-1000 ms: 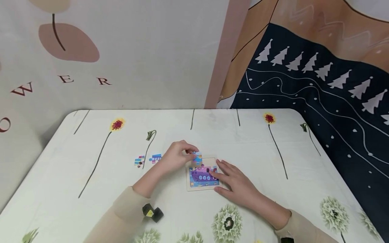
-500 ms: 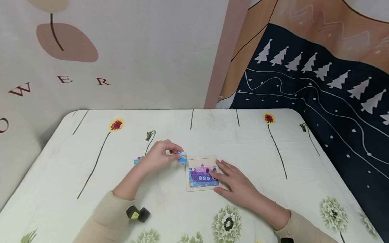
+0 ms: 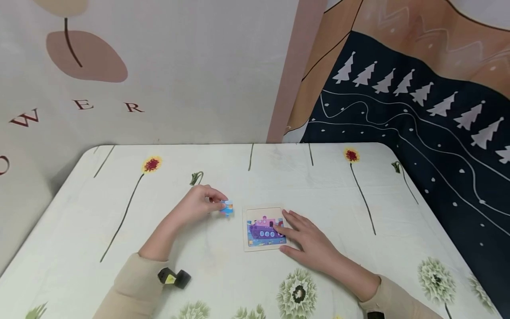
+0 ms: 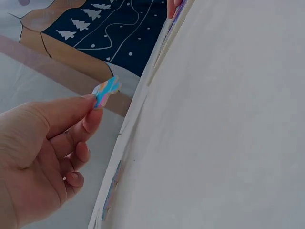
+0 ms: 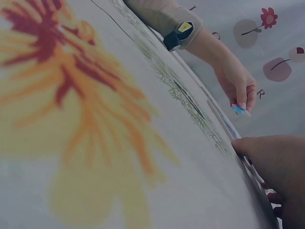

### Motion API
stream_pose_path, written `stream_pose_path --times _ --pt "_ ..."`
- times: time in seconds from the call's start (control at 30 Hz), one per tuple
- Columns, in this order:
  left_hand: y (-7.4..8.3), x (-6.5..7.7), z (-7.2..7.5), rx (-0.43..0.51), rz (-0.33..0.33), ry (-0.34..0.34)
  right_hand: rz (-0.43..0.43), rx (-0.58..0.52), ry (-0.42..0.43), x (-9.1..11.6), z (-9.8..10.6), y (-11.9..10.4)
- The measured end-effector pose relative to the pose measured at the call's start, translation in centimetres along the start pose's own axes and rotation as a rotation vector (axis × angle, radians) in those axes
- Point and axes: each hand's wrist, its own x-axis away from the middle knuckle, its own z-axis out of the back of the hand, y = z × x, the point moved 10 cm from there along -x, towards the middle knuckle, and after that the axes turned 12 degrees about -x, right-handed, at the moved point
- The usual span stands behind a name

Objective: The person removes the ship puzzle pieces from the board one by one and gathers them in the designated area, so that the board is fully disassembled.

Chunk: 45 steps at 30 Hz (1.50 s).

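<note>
Between thumb and fingertips, my left hand (image 3: 197,204) pinches a blue jigsaw piece (image 3: 227,208) with orange and pink bits, held left of the puzzle board. The left wrist view shows that piece (image 4: 107,91) raised off the cloth. A pale wooden puzzle board (image 3: 260,212) lies flat, its picture of a purple and pink ship partly filled in along the bottom and middle; its upper part is bare. My right hand (image 3: 308,241) rests on the board's right side, fingers spread and fairly straight. In the right wrist view, the right hand (image 5: 279,155) hides most of the board.
A flat, colourful jigsaw piece (image 4: 112,191) lies on the table in the left wrist view; in the head view the left hand and forearm cover that area. The white tablecloth (image 3: 318,195) has printed flowers. A patterned curtain and wall hanging (image 3: 378,115) stand behind the table.
My left hand has moved left from above the board, still pinching the blue jigsaw piece, and its forearm now covers the loose pieces seen before. The right hand has stayed on the board.
</note>
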Motion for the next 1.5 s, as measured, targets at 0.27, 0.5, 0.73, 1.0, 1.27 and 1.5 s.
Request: stream_pose_path --times 0.27,0.5,0.73,1.0,1.27,1.5 --pt "-1.4 -0.3 -0.2 0.001 0.031 0.002 0.002 0.000 -0.004 -0.1 0.0 0.0" --pt "-2.0 -0.6 -0.6 -0.074 0.000 0.034 -0.001 -0.005 -0.006 0.0 0.0 0.0" --pt "-1.6 -0.7 -0.6 -0.110 -0.067 0.063 -0.009 -0.005 -0.007 0.0 0.0 0.0" --pt "-1.4 -0.7 -0.6 -0.131 -0.103 0.064 -0.006 -0.012 -0.004 -0.1 0.1 -0.2" --pt "-1.0 -0.8 -0.4 -0.218 -0.110 0.082 -0.002 -0.013 0.001 -0.1 0.1 -0.2" --pt "-0.9 -0.4 -0.5 -0.292 -0.088 0.084 0.017 -0.008 0.000 -0.1 0.0 -0.5"
